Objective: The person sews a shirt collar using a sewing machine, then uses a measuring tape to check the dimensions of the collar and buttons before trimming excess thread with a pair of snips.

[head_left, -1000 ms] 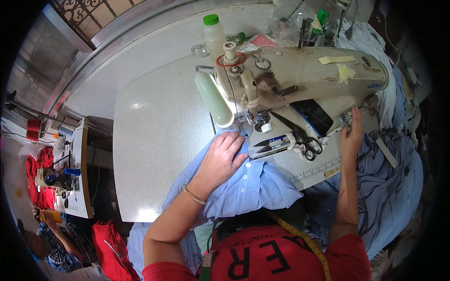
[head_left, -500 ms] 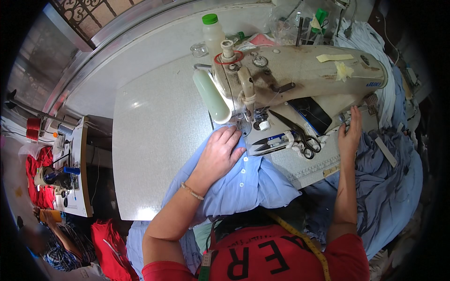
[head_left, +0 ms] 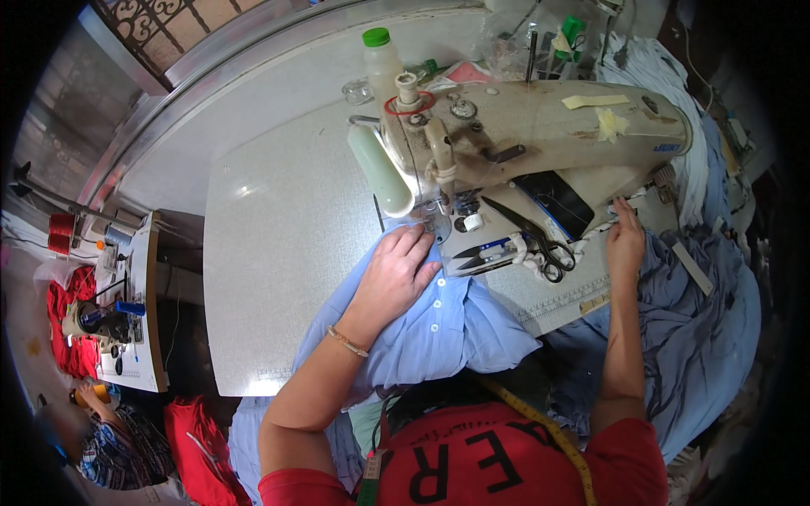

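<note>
Fabric comes first: a light blue shirt (head_left: 439, 329) with a row of small white buttons lies bunched at six o'clock on the pale sewing table (head_left: 278, 253), its front edge pushed up under the needle of the sewing machine (head_left: 523, 139). The left hand (head_left: 396, 278) lies flat on it, fingers together and pressed down, probably to keep the cloth taut and steady at the presser foot. At three o'clock the right hand (head_left: 626, 240) reaches to the machine's wheel end; its fingers curl there, but whether they grip anything I cannot tell. Between the hands, black-handled scissors (head_left: 531, 240) and small blue thread snips (head_left: 481, 253) sit on the machine bed, within easy reach. More blue cloth (head_left: 709, 320) hangs heaped at four o'clock. Farther off, at twelve o'clock, a white bottle with a green cap (head_left: 381, 59) stands behind the machine.
</note>
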`<state>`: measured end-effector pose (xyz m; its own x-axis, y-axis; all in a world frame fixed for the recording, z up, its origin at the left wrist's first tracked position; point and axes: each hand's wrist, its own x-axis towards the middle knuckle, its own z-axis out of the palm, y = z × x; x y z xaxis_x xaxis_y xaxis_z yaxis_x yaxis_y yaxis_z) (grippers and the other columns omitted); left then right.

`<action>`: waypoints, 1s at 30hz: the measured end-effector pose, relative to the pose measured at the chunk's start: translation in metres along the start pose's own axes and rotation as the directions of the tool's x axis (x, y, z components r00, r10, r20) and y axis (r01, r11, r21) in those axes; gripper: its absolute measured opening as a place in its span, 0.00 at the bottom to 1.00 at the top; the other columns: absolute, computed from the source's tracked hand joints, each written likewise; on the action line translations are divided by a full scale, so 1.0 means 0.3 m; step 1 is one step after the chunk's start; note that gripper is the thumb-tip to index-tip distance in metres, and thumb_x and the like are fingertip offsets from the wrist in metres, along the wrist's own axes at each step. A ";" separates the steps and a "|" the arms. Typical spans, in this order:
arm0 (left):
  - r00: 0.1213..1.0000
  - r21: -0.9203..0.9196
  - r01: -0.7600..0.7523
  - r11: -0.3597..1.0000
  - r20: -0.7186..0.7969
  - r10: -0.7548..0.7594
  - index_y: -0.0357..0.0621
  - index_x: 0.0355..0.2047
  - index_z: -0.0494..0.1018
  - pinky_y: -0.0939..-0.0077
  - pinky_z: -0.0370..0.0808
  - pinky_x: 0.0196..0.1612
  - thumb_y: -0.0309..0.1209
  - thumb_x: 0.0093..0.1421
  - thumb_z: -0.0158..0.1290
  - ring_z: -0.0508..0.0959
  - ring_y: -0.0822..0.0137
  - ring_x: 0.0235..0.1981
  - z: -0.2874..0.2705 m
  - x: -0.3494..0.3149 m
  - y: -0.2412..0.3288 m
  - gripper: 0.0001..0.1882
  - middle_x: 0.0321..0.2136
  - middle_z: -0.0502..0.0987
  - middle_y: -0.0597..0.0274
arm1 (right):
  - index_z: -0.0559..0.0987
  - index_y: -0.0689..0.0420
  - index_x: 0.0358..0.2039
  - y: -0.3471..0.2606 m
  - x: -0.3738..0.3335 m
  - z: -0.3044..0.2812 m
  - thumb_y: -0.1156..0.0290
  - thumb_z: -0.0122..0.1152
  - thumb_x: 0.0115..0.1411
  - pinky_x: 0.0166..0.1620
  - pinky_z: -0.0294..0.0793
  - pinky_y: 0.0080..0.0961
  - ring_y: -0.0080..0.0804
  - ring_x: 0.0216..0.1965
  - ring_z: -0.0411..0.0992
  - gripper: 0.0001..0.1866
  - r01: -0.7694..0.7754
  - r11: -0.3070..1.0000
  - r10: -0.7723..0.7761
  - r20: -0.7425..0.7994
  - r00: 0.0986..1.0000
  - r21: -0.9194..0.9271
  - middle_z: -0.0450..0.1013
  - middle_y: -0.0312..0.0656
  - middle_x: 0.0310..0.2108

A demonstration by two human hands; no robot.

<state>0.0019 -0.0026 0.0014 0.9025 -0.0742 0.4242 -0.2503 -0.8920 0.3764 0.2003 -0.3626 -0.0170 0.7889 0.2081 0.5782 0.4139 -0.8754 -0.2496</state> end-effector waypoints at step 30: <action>0.991 -0.167 0.135 0.977 0.000 -0.137 0.35 0.46 0.70 0.62 0.67 0.53 0.29 0.57 0.52 0.69 0.50 0.50 0.017 -0.013 -0.040 0.17 0.48 0.70 0.48 | 0.73 0.57 0.51 -0.003 0.274 -0.126 0.73 0.56 0.56 0.58 0.60 0.40 0.48 0.55 0.65 0.21 0.227 0.963 -0.126 -0.504 0.854 0.144 0.70 0.50 0.51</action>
<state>0.0032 0.0061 -0.0091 0.9283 0.0490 0.3685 -0.1806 -0.8070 0.5623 0.2475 -0.3611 0.0601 0.3926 0.0681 0.9172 0.6435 -0.7328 -0.2210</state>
